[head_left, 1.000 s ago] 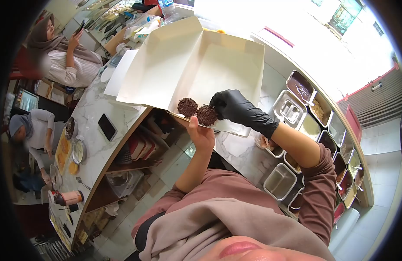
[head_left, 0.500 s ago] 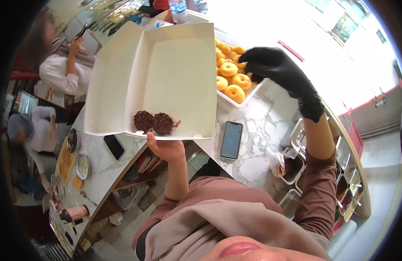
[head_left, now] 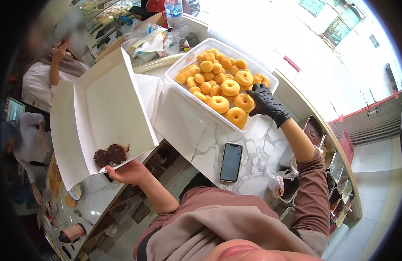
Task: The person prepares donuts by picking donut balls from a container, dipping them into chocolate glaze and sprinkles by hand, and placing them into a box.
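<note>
Smartphone, black-framed with lit screen (head_left: 231,162), on the white marble-patterned bench (head_left: 188,139). Left hand, bare (head_left: 129,172): grip grasping the lower edge of an open white cardboard box (head_left: 112,100), held tilted; light, likely flexible, best supported under its base. Inside, by that edge: two chocolate-sprinkled brown pastries (head_left: 109,155), touching; probably soft, coating easily shed. Right hand, black-gloved (head_left: 270,106): fingers bent beside a golden ring doughnut (head_left: 239,103); whether its grip has closed cannot be told. Doughnut, in a translucent plastic tub (head_left: 187,96) on the bench among golden round pieces (head_left: 206,66): likely light, squashable; hold gently by opposite sides. Beyond: clear water bottle (head_left: 173,9).
</note>
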`<state>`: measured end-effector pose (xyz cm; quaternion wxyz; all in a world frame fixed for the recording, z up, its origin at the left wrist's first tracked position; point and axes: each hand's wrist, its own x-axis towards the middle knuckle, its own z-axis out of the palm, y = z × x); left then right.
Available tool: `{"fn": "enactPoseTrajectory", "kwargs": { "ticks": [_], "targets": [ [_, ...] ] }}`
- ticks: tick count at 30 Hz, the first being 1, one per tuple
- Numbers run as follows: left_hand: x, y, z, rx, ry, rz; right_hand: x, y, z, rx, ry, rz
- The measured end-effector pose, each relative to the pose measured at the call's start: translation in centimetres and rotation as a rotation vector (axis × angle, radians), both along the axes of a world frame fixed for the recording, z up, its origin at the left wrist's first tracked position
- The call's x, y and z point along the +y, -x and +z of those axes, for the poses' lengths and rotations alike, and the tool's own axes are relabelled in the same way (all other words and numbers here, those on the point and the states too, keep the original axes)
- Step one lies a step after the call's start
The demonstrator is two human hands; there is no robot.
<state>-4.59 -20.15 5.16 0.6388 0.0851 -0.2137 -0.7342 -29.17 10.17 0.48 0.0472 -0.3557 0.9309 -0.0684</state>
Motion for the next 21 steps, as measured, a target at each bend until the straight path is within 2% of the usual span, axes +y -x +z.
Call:
{"fn": "enactPoseTrajectory", "kwargs": {
  "ticks": [4,7,8,11,13,15,18,21],
  "targets": [
    [-0.8,0.8,-1.2,0.033,0.031,-0.048,-0.1,1.0,-0.5,-0.041,-0.058,0.055],
    [-2.1,0.2,-2.9,0.082,0.081,-0.113,0.6,1.5,-2.8,0.044,0.161,0.086],
    [-2.6,0.1,-3.7,0.09,0.085,-0.118,0.6,1.4,-2.5,0.01,0.133,0.056],
    [-3.6,0.1,-3.6,0.133,0.098,-0.048,0.4,1.1,-0.4,0.018,0.044,0.003],
    [-3.0,0.3,-2.5,0.137,0.131,-0.088,0.4,0.6,2.7,0.021,-0.04,-0.081],
    [-2.7,0.1,-2.2,0.106,0.12,-0.082,1.0,1.2,4.8,-0.073,-0.075,-0.12],
    [-2.9,0.3,-1.9,0.073,0.126,-0.039,1.0,1.5,7.6,-0.065,-0.142,-0.056],
    [-3.1,0.2,-1.8,0.057,0.128,-0.011,0.6,1.6,7.9,-0.068,-0.134,-0.07]
  ]
}}
